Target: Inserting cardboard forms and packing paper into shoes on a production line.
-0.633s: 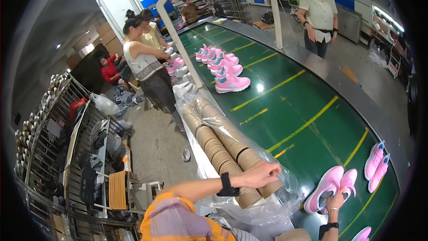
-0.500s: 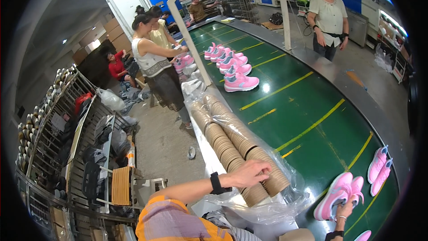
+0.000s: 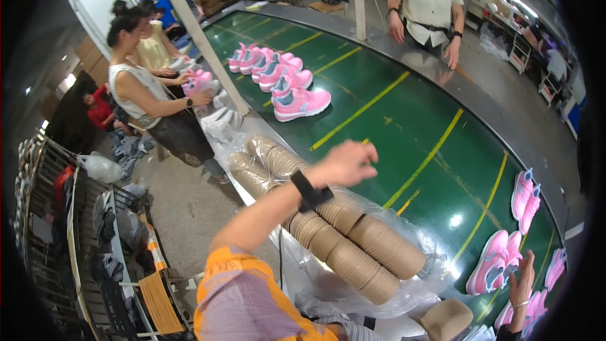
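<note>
The green belt (image 3: pixel 429 113) fills most of the view, with pink shoes standing on it in separate groups. Along its near edge lies a clear bag (image 3: pixel 410 290) around two long brown stacks (image 3: pixel 379 240); both look well stocked, so by my judgement plenty of that supply is left. A far row (image 3: pixel 303 104) of shoes stands well beyond the bag. At the right, the near pair (image 3: pixel 492 262) sits on the belt, laces up, with an upper pair (image 3: pixel 524 202) just beyond it and a lower pair (image 3: pixel 536 309) by the wrist. Whether anything is tucked inside them, I cannot tell, so how many are done is unclear. The left hand (image 3: pixel 350 163) is raised over the stacks and belt, fingers loosely bent, nothing visible in its grasp. The right hand (image 3: pixel 522 284), fingers spread and gripping nothing, is just beside the near pair; contact is unclear.
</note>
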`<state>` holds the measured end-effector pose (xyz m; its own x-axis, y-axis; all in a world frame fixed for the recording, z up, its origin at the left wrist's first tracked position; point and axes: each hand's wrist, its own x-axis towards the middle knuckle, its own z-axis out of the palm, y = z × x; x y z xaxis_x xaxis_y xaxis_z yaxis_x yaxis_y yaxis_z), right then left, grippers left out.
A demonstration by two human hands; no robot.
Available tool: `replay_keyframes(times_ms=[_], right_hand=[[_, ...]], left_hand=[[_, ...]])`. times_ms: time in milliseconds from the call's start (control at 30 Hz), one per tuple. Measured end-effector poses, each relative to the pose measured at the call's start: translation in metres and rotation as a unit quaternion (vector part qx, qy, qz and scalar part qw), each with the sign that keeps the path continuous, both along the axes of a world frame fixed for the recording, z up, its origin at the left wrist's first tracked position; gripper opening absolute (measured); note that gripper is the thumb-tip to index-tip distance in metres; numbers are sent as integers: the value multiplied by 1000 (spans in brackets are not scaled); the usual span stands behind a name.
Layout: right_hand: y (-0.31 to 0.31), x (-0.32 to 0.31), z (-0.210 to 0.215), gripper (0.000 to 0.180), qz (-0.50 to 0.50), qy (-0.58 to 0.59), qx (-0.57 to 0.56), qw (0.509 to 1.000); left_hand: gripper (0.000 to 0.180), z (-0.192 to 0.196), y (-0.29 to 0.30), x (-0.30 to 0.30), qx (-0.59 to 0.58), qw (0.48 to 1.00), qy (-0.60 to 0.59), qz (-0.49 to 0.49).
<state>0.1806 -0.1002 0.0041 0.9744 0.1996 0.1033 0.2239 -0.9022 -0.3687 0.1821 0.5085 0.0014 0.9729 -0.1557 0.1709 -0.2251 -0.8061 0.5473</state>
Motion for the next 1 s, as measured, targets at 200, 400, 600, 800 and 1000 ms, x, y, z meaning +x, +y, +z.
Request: replay_keyframes(times_ms=[200, 400, 600, 800, 1000], right_hand=[[227, 35, 27, 65, 184, 8, -9, 983], [387, 70, 10, 48, 346, 39, -71, 935], [422, 45, -7, 45, 304, 125, -24, 944], [424, 48, -15, 32, 211, 145, -97, 962], [412, 43, -11, 25, 134, 157, -143, 968]], left_hand=[[29, -5, 215, 68, 31, 984, 129, 119], [38, -45, 382, 93, 29, 941, 198, 273], [56, -118, 469, 152, 42, 928, 45, 368], [75, -153, 518, 205, 225, 842, 34, 490], [66, -198, 546, 242, 334, 808, 61, 481]])
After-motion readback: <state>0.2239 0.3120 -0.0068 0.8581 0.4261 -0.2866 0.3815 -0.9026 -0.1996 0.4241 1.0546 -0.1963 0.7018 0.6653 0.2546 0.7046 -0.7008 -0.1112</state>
